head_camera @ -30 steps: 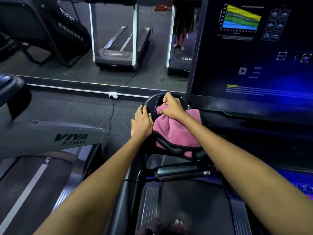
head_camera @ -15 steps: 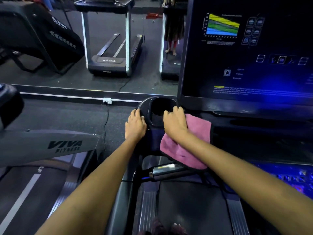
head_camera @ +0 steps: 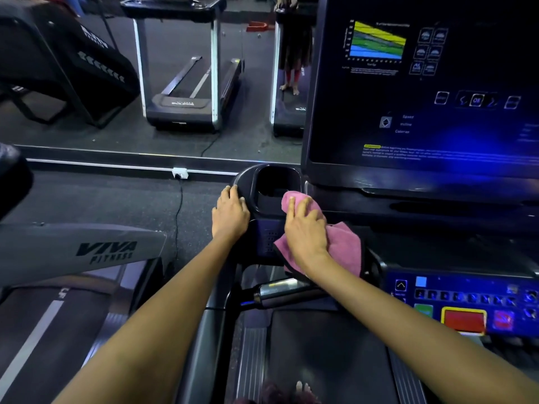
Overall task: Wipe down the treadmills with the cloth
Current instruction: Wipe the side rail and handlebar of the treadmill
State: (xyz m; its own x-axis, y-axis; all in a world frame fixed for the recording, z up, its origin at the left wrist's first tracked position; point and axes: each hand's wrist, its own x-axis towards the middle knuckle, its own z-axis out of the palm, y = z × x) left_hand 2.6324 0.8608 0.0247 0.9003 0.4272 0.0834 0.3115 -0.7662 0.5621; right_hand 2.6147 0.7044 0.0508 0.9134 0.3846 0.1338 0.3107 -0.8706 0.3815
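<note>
I stand on a dark treadmill [head_camera: 320,357] facing its big lit screen [head_camera: 423,112]. A pink cloth [head_camera: 347,246] lies on the console just right of the black cup holder [head_camera: 248,177], its top corner reaching the holder's right rim. My right hand [head_camera: 306,231] lies on the cloth with fingers spread and fairly straight, pressing it against the console. On the holder's outer left rim rests my left hand [head_camera: 230,214], fingers laid over the edge and holding nothing.
A button panel [head_camera: 466,304] with a red stop pad glows at lower right. A silver handlebar grip [head_camera: 285,293] sits below the cloth. A grey Viva Fitness treadmill [head_camera: 87,249] stands to the left. A wall mirror [head_camera: 175,83] ahead reflects other machines; a cable runs from an outlet [head_camera: 180,172].
My right hand came out of the cup holder with the cloth, slid to the console on its right, then pushed the cloth's corner back up toward the rim. The left hand stayed on the rim.
</note>
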